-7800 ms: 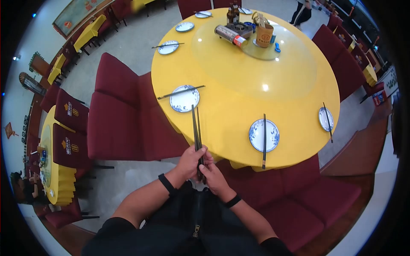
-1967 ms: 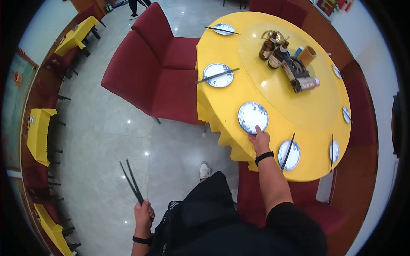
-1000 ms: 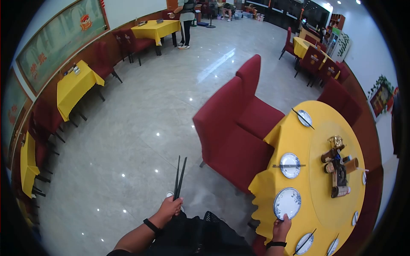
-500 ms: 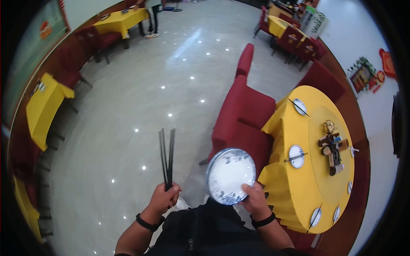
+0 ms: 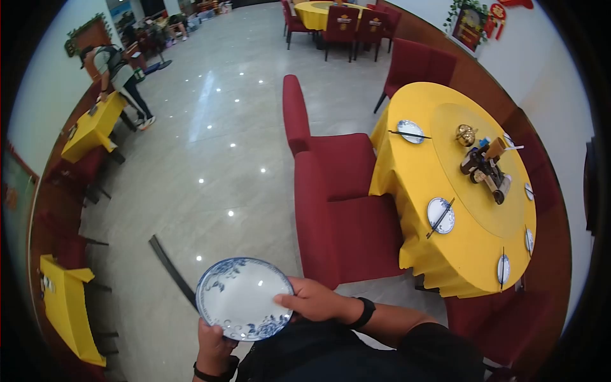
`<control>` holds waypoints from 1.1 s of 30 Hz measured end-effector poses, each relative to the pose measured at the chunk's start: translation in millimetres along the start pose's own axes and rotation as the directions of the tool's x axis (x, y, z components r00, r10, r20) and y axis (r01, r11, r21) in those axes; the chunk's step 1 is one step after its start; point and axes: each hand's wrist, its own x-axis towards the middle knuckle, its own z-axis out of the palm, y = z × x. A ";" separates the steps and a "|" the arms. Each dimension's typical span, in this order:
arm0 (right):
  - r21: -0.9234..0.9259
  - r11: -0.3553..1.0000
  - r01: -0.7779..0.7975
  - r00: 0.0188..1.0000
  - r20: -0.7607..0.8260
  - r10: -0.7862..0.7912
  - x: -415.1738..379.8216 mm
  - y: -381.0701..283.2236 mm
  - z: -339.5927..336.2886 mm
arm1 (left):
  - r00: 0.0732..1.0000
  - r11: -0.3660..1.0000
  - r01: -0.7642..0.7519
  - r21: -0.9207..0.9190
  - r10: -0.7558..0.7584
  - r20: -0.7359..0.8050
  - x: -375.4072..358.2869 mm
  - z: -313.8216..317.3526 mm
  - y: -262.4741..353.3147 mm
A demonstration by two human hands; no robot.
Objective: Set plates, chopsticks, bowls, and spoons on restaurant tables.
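Note:
My right hand [image 5: 321, 299] grips a blue-and-white floral plate [image 5: 245, 296] by its right edge, with the thumb on top. Its rim looked layered a moment ago, like a small stack, but how many plates lie beneath is hidden. Black chopsticks [image 5: 170, 268], bunched close together, are closed in my left hand [image 5: 215, 344]. They slant up to the left and pass behind the plate. The thumb of that hand is at the plate's lower left rim, while its other fingers are mostly hidden.
To the right stands a round table with a yellow cloth [image 5: 417, 239], set with plates and chopsticks around a bottle cluster [image 5: 487, 167]. Red chairs [image 5: 356, 235] stand between me and it. Yellow tables [image 5: 70, 312] line the left wall, where another person [image 5: 118, 73] bends over one.
The plate has moved left with my right hand and now meets my left hand. The chopsticks, fanned and upright before, are bunched and tilted left. My view has turned.

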 end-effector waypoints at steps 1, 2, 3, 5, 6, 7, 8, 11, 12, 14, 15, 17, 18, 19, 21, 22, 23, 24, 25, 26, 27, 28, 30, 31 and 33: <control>0.003 1.000 0.002 1.000 0.022 -0.002 8.4 -6.0 1.4 | 1.000 1.000 0.026 -0.001 -0.026 0.016 11.9 -8.2 4.5; 0.019 1.000 -0.014 1.000 0.001 0.014 17.2 -8.8 -2.2 | 0.996 0.997 0.081 -0.016 -0.081 0.039 24.0 -17.2 6.3; 0.042 0.999 -0.022 0.999 -0.029 0.023 24.3 -8.8 -3.6 | 0.988 0.989 0.146 -0.021 -0.144 0.062 33.6 -25.4 9.7; 0.111 0.984 -0.139 0.984 -0.096 0.150 39.5 -9.5 -7.5 | 0.981 0.984 0.181 -0.006 -0.180 0.075 58.0 -30.4 11.7; 0.120 0.983 -0.136 0.980 -0.128 0.151 46.2 -7.2 -8.6 | 0.970 0.976 0.218 -0.002 -0.216 0.113 73.5 -34.7 12.9; 0.155 0.978 -0.140 0.973 -0.161 0.165 48.0 1.2 -5.5 | 0.958 0.970 0.242 0.000 -0.239 0.160 85.2 -41.9 9.6; 0.191 0.971 -0.141 0.965 -0.193 0.178 51.2 6.4 -2.5 | 0.946 0.967 0.254 0.012 -0.251 0.205 96.7 -50.1 5.6; 0.173 0.974 -0.146 0.907 -0.369 0.202 77.0 -1.1 5.1 | 0.933 0.976 0.217 0.011 -0.211 0.291 150.0 -60.0 6.9; 0.183 0.973 -0.138 0.891 -0.407 0.203 88.9 -5.5 7.6 | 0.917 0.971 0.240 0.015 -0.232 0.325 171.5 -68.9 10.7; 0.168 0.980 -0.108 0.835 -0.520 0.181 120.7 -12.8 15.0 | 0.849 0.954 0.297 0.046 -0.286 0.445 218.3 -93.2 21.3; 0.159 0.983 -0.091 0.820 -0.548 0.165 140.6 -17.4 18.5 | 0.832 0.954 0.297 0.048 -0.283 0.477 242.0 -101.3 29.9; 0.152 0.988 0.000 0.815 -0.573 0.088 173.6 -31.3 28.3 | 0.875 0.967 0.246 0.059 -0.248 0.417 276.1 -112.2 50.6; 0.117 0.993 -0.004 0.815 -0.576 0.070 164.9 -24.2 40.8 | 0.860 0.959 0.277 0.055 -0.273 0.432 263.6 -113.3 57.9; 0.134 0.991 0.000 0.802 -0.592 0.080 182.8 -26.9 49.3 | 0.850 0.958 0.281 0.052 -0.274 0.451 275.5 -117.1 73.9; 0.152 0.988 0.021 0.777 -0.625 0.079 223.5 -42.8 46.1 | 0.848 0.968 0.251 0.027 -0.234 0.476 315.0 -122.5 99.3; 0.071 0.997 0.027 0.786 -0.618 0.023 234.9 -45.3 48.3 | 0.862 0.978 0.210 0.011 -0.191 0.469 323.8 -127.3 101.6; -0.010 0.999 0.031 0.793 -0.608 -0.031 246.7 -47.5 48.6 | 0.847 0.974 0.224 0.031 -0.211 0.488 337.1 -136.0 106.4; 0.008 0.999 0.038 0.775 -0.631 -0.025 254.3 -49.3 49.8 | 0.815 0.956 0.290 0.040 -0.268 0.514 347.0 -144.9 109.2; -0.028 1.000 -0.004 0.779 -0.626 -0.015 261.8 -51.6 49.2 | 0.779 0.935 0.352 0.050 -0.323 0.538 356.4 -152.1 110.9; -0.068 0.997 -0.044 0.782 -0.624 -0.008 269.7 -53.3 46.7 | 0.758 0.928 0.367 0.069 -0.341 0.556 363.6 -154.1 110.5; -0.065 0.997 -0.036 0.763 -0.646 -0.014 264.9 -49.8 45.0 | 0.815 0.941 0.337 0.019 -0.301 0.496 356.5 -149.5 100.5; -0.086 0.996 -0.038 0.744 -0.668 -0.030 271.4 -55.0 43.1 | 0.861 0.950 0.311 -0.027 -0.270 0.430 364.4 -148.7 97.6; -0.096 0.994 -0.043 0.715 -0.698 -0.037 282.0 -53.5 33.3 | 0.810 0.937 0.349 0.020 -0.312 0.497 393.1 -161.4 92.9; -0.049 0.999 -0.018 0.715 -0.699 -0.022 289.1 -48.8 24.7 | 0.775 0.930 0.363 0.059 -0.337 0.534 406.5 -164.3 90.9; 0.007 1.000 0.023 0.721 -0.693 -0.011 307.1 -44.7 -1.0 | 0.786 0.936 0.338 0.098 -0.338 0.517 430.2 -162.2 90.2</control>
